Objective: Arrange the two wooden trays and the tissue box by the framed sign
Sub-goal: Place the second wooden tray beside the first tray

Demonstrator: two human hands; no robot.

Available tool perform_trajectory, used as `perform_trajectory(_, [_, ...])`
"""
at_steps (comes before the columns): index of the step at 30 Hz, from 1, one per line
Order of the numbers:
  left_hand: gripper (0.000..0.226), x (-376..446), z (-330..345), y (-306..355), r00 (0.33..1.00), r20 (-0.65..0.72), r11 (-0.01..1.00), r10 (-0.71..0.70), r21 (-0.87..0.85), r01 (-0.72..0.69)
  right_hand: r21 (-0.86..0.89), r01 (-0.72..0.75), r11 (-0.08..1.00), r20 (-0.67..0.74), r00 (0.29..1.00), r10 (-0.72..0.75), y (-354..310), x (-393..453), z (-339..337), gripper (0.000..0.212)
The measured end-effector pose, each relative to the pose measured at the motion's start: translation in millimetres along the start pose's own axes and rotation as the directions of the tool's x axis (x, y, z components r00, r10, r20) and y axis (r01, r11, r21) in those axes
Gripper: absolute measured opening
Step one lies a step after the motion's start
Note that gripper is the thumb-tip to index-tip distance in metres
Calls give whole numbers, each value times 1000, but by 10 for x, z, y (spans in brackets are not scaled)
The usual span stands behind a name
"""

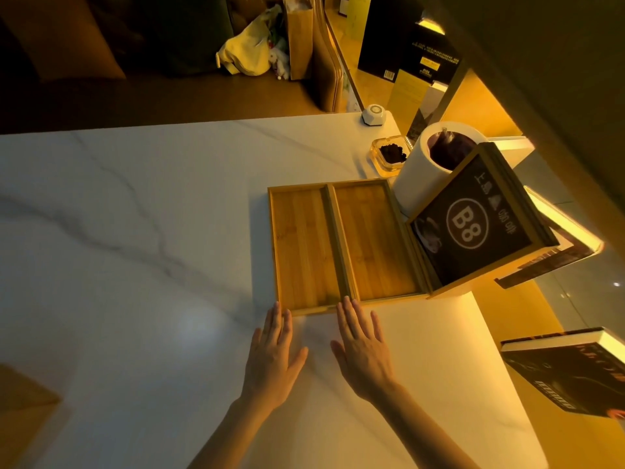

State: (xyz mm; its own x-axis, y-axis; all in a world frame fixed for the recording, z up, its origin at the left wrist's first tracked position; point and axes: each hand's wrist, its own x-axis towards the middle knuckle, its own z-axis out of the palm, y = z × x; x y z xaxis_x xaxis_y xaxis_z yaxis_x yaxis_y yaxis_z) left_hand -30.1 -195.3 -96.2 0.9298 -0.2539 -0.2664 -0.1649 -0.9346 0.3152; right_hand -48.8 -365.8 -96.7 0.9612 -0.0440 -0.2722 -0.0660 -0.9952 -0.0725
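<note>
White marble table (135, 231): left hand (274, 360) and right hand (363, 358) lie flat, fingers spread, holding nothing, fingertips at near tray ends. Left tray (301, 252) and right tray (372, 238) sit side by side, long axes pointing away, beside framed sign (473, 221).

White cylindrical container (419, 170): base hidden behind black framed B8 sign (473, 221). Dark-covered book (571, 374) cut off at right edge. Sign's small print unreadable.

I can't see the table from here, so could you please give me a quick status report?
Both hands open, left hand and right hand flat at the near edges of the trays. Two wooden trays side by side against framed sign. Nothing blocking.
</note>
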Motion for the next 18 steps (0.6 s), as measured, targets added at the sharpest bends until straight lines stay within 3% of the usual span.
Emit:
perform_trajectory(9, [70,-5,42,-42,997,-50,995,58,-83,-62,14,4,1000,-52,999,-3,-19,-13,15,55])
perform_trajectory(18, [72,10,15,-59,999,-3,996,44,-75,-44,51,40,998,-69,997,-37,-17,-2,3,60])
